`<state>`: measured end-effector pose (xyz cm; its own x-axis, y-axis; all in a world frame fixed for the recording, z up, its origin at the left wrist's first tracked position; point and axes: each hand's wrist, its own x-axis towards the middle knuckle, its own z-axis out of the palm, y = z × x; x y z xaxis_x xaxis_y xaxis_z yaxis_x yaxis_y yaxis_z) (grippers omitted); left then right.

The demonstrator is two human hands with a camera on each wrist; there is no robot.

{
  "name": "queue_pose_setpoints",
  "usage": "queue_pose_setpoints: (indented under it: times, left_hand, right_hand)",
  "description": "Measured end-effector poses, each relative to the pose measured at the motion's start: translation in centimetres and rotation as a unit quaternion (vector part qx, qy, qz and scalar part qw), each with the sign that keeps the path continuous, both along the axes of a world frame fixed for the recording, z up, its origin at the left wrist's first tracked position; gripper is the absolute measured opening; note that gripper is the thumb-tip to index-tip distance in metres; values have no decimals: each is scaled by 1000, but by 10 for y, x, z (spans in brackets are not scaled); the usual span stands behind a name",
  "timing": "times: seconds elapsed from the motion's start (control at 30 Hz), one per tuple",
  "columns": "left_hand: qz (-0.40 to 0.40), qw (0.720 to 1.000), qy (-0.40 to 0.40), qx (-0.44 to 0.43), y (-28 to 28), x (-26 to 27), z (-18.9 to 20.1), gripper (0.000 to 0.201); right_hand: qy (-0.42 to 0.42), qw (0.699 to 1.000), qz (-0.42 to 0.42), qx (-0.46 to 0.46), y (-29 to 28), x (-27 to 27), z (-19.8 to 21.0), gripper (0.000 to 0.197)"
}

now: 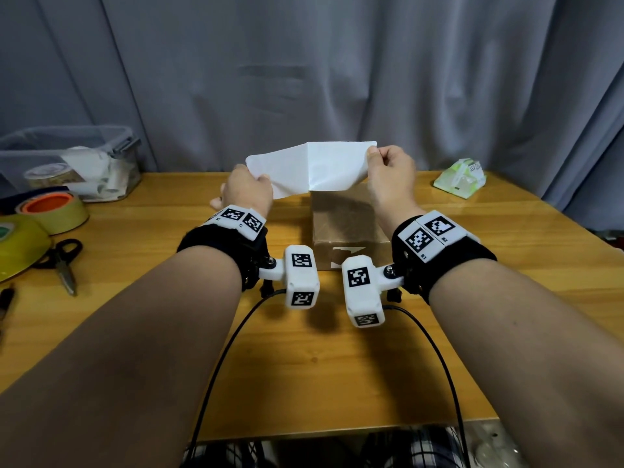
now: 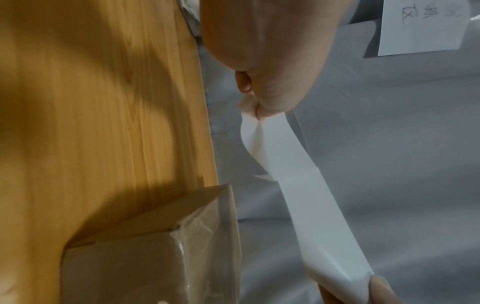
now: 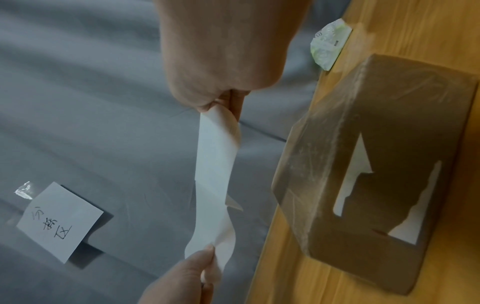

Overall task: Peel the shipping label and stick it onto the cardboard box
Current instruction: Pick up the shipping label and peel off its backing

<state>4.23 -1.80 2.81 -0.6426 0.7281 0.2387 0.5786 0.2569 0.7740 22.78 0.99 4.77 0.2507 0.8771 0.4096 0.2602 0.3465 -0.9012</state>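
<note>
We hold both forearms stretched forward from the lower corners of the frame toward its centre, wrists strapped. Our left hand (image 1: 248,189) and right hand (image 1: 391,173) are raised mid-frame, each with thumb and fingers curled into a pinch.

A box (image 1: 349,228) is sitting mid-table (image 1: 304,366), a label sheet (image 1: 314,168) hanging above its far end. Tape rolls (image 1: 57,211) and scissors (image 1: 64,261) are lying left; a packet (image 1: 460,179) is resting far right.

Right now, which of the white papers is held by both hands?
The long label sheet above the box, pinched by the left hand and right hand. The small note with handwriting hangs on the curtain, untouched.
</note>
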Motion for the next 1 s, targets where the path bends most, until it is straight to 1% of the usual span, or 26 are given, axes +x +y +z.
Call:
queue_pose_setpoints:
  times: [0.1, 0.2, 0.4, 0.47, 0.5, 0.57, 0.7, 0.83, 1.0]
  left_hand:
    - [23, 1000, -11, 0, 0, -6, -3, 23]
    - [28, 999, -36, 21, 0, -12, -6, 23]
    - [32, 999, -28, 29, -7, -15, -5, 21]
    - [25, 999, -27, 32, -7, -19, -8, 14]
    - [22, 999, -25, 33, -6, -21, -9, 11]
    - [21, 999, -22, 28, -6, -24, -9, 13]
    - [23, 999, -17, 15, -8, -24, -7, 15]
    - [19, 1000, -13, 21, -12, -24, -7, 5]
    - [32, 999, -20, 8, -20, -24, -10, 12]
  right_hand:
    - [-7, 1000, 11, 22, -2, 1, -1, 18]
    - [-10, 999, 24, 34, -1, 3, -4, 17]
    - [-11, 999, 28, 38, 0, 7, -5, 17]
    - [-16, 999, 28, 35, 0, 9, -7, 19]
    - [-18, 999, 25, 34, 0, 9, -7, 21]
    - [-16, 999, 18, 31, 0, 12, -8, 23]
    - [-19, 999, 8, 32, -3, 15, -7, 16]
    - [-16, 999, -3, 37, -6, 18, -6, 16]
    - [-12, 999, -22, 32, -10, 22, -10, 17]
